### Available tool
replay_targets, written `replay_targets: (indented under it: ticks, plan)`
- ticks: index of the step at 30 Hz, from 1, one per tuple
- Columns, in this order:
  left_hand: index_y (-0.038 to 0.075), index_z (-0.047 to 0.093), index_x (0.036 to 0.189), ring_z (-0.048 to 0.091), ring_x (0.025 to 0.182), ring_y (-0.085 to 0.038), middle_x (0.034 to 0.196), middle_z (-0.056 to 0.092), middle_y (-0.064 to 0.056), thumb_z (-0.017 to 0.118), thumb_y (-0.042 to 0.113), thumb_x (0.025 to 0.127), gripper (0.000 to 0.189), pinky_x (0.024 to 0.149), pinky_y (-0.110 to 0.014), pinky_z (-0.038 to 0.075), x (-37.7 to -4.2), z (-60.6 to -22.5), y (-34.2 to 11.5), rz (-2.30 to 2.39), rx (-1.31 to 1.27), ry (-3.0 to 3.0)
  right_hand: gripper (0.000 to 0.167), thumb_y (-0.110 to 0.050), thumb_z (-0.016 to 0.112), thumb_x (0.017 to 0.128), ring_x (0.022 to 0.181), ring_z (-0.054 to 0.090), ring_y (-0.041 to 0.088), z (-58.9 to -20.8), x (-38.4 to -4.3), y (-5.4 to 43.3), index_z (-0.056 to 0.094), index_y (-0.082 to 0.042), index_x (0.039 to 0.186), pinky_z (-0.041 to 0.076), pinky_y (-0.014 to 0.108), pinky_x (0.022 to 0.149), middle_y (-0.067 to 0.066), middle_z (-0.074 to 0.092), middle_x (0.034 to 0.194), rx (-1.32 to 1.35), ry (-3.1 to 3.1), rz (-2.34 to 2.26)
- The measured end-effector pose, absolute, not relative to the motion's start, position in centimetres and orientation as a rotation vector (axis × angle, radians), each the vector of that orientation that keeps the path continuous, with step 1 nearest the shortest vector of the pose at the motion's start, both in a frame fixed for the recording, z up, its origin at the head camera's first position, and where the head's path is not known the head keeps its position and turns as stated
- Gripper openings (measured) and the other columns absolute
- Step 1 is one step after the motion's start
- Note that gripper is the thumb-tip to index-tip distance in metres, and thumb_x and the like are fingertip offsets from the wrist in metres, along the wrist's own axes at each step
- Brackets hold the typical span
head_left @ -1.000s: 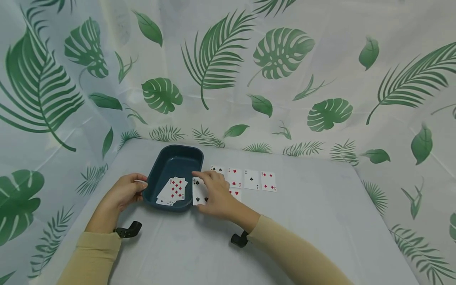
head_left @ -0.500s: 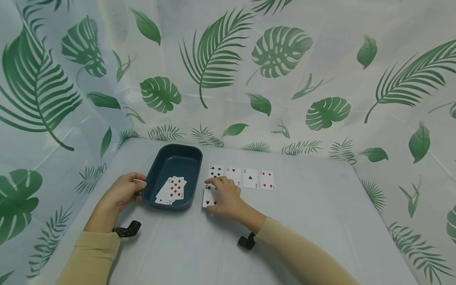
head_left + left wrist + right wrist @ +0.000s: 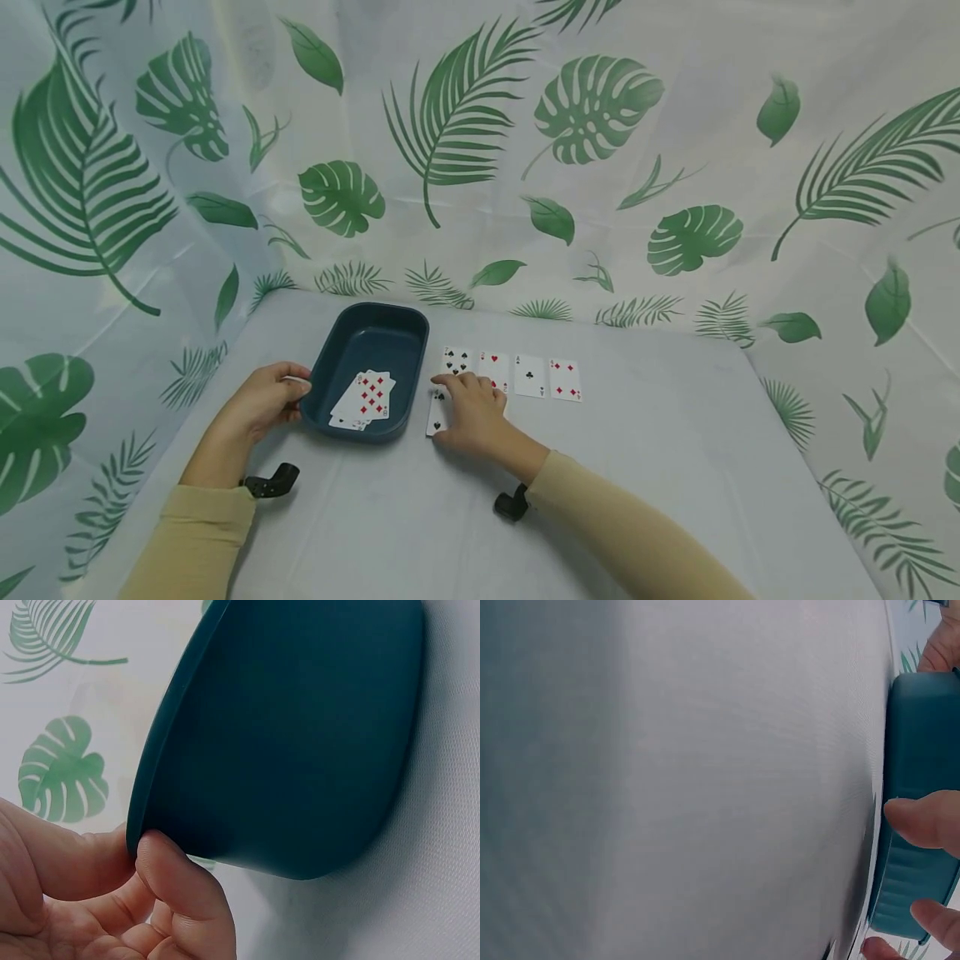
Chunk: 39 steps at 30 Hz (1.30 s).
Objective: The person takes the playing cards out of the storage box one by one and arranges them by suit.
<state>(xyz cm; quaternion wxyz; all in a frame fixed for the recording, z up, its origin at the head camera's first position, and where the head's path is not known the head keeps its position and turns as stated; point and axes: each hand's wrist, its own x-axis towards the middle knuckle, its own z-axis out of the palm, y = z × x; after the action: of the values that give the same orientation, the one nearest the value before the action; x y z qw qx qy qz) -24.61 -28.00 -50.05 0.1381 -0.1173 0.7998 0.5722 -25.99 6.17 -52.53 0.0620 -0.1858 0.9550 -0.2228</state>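
- A person's left grip [image 3: 270, 400] pinches the rim of a dark teal tray [image 3: 375, 350] between thumb and fingers, seen up close in the left wrist view.
- The tray sits between the two grips on a white-covered tabletop [image 3: 660, 467], its left side in the left grip.
- To the right of the left grip, a loose pile of cards [image 3: 362, 402], red diamonds uppermost, lies inside the tray.
- The right grip [image 3: 474, 412] arches over a spade card [image 3: 437, 412], holding it with thumb at the near edge and fingertips toward the far edge.
- Just beyond the right grip, lined up left to right: a second spade card [image 3: 456, 358], a heart card [image 3: 494, 362] partly hidden by the fingers, a single-pip club card [image 3: 529, 377] and a four of diamonds [image 3: 565, 380].
- Well beyond both grips hangs a leaf-printed curtain [image 3: 480, 267].
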Motion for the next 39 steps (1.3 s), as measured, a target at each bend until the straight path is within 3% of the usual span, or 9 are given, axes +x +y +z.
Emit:
replay_targets:
  ticks: [9,18,31,39]
  plan:
    - [-0.007,0.049,0.144,0.055,0.077,-0.017,0.095,0.059,-0.003,0.054,0.008,0.110,0.038,0.067,-0.033,0.058,-24.6,-49.9,-27.9,1.662,-0.339,2.304,0.090,-0.029,0.094,0.079,0.147,0.039,0.039,-51.6,-26.4,5.9,0.049,-0.031,0.157,0.032,0.067,0.114,0.009,0.048,0.157,-0.522,2.903,-0.767]
    - [-0.007,0.049,0.143,0.056,0.077,-0.017,0.093,0.059,-0.003,0.054,0.008,0.109,0.037,0.067,-0.033,0.057,-24.6,-49.9,-27.9,1.652,-0.347,2.308,0.096,-0.027,0.095,0.081,0.162,0.020,0.034,-49.8,-26.2,4.6,0.043,-0.031,0.161,0.021,0.070,0.124,0.006,0.027,0.175,-0.687,2.862,-0.921]
    - [-0.008,0.049,0.141,0.056,0.074,-0.016,0.091,0.059,-0.002,0.054,0.006,0.109,0.036,0.066,-0.032,0.057,-24.7,-50.0,-27.9,1.668,-0.334,2.293,0.097,-0.035,0.092,0.085,0.163,0.019,0.039,-49.2,-26.1,1.1,0.038,-0.032,0.165,0.020,0.071,0.124,0.009,0.024,0.177,-0.881,2.879,-0.866]
    - [-0.008,0.050,0.138,0.057,0.073,-0.014,0.087,0.061,0.002,0.053,0.003,0.108,0.032,0.066,-0.032,0.057,-24.7,-49.8,-28.0,1.690,-0.314,2.279,0.096,-0.035,0.090,0.088,0.165,0.015,0.036,-49.4,-27.3,-1.6,0.035,-0.035,0.166,0.016,0.067,0.128,0.009,0.020,0.177,-0.958,2.913,-0.688]
